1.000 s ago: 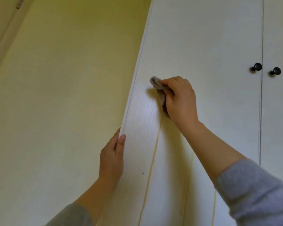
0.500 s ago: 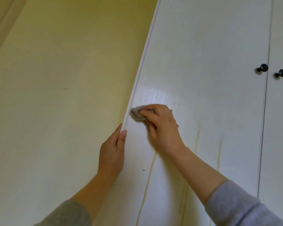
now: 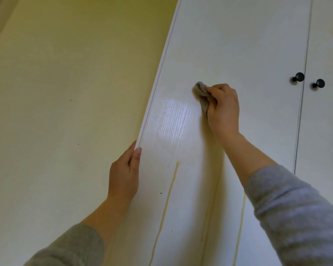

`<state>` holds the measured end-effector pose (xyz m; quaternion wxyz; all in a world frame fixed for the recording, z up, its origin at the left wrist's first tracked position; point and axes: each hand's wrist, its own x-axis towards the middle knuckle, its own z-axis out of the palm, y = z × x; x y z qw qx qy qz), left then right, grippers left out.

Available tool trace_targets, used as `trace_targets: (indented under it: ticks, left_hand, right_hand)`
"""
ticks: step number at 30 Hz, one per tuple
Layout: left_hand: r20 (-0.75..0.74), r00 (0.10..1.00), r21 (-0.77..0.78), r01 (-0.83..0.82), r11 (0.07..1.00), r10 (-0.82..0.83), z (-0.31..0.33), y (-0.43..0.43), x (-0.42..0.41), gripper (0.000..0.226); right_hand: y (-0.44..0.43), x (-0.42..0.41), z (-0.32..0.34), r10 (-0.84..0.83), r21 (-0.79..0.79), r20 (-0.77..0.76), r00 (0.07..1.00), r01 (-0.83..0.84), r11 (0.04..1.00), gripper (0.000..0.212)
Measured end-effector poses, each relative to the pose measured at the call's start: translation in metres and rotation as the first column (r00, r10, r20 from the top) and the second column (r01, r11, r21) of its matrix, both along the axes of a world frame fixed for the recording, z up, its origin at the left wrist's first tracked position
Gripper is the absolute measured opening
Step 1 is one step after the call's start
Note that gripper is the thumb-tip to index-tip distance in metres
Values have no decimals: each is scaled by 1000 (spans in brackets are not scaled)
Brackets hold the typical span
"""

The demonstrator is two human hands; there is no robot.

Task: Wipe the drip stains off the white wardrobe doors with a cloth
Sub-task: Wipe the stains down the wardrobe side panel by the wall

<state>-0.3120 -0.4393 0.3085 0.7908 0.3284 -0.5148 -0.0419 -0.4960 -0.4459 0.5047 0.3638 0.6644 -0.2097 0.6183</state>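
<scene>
Moving up and rightward since half a second ago, the right hand (image 3: 224,110) is carrying the cloth (image 3: 201,91) away from the left edge toward the middle of the wardrobe door (image 3: 238,45), while the left hand (image 3: 123,175) is staying on that edge.

Seen from the head view, the door's left edge is slanting upward beside the yellowish wall (image 3: 65,93). Bare white panel is lying open above and to the right of the cloth, as far as the seam where two dark knobs (image 3: 298,77) are sitting.

The right hand's fingers (image 3: 215,91) are curling tightly round the cloth, bunching it and pressing it against the door. The left hand's fingers are lying straight and close together along the edge, thumb resting on the door's face.

A glossy patch (image 3: 177,120) is showing between the two hands. Beneath it a yellowish drip stain (image 3: 169,198) is running down the door, starting well below the cloth, and fainter streaks are trailing under the right forearm.
</scene>
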Motion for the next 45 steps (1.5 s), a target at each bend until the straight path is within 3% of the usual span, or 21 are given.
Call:
trace_targets:
  ticks: [9,12,15,19,22,27,29,31,35,38,41,45]
  left_hand:
    - [15,999,12,-38,999,37,1,3,1,65]
    - [18,999,2,-49,999,49,0,3,-1,62]
    - [10,999,-12,-47,999,47,0,2,-2,60]
    - [19,998,-34,-62,997,63,-2,-3,0,54]
    - [26,997,-33,-76,997,76,-2,-5,0,53]
    - [25,996,-27,-83,996,83,-2,-4,0,57]
    - [31,995,-30,-93,995,94,-2,-4,1,58]
    - [26,995,-27,-97,995,98,-2,-4,1,57]
    - [8,994,-25,-111,993,111,-3,-4,-1,50]
    - [25,991,-33,-133,991,134,-3,-4,-3,48]
    - [35,989,-36,-141,989,143,-3,-5,-3,47]
    - [56,987,-29,-149,988,150,-3,-9,1,48]
  right_hand:
    - [-1,-22,-157,27,45,-204,979,-18,999,23]
    - [20,-31,-126,34,3,-55,998,-34,999,34]
    - [27,-46,-65,-47,-35,135,990,52,998,35]
    - [5,-68,-19,-101,79,95,990,93,992,31]
    - [-4,-67,-45,-73,58,65,995,69,996,36]
    - [-4,-79,-170,-90,95,-81,993,97,991,37]
    - [6,-82,-190,-72,132,-122,990,88,987,37]
    - [17,-82,-173,-78,125,-93,993,90,988,39]
    - [17,-93,-87,-102,95,189,977,85,992,33]
    - [3,-116,-44,-91,130,266,960,58,990,27]
    - [-7,-123,-60,-83,93,228,970,63,994,31]
    - [-10,-120,-157,-110,77,151,982,100,992,39]
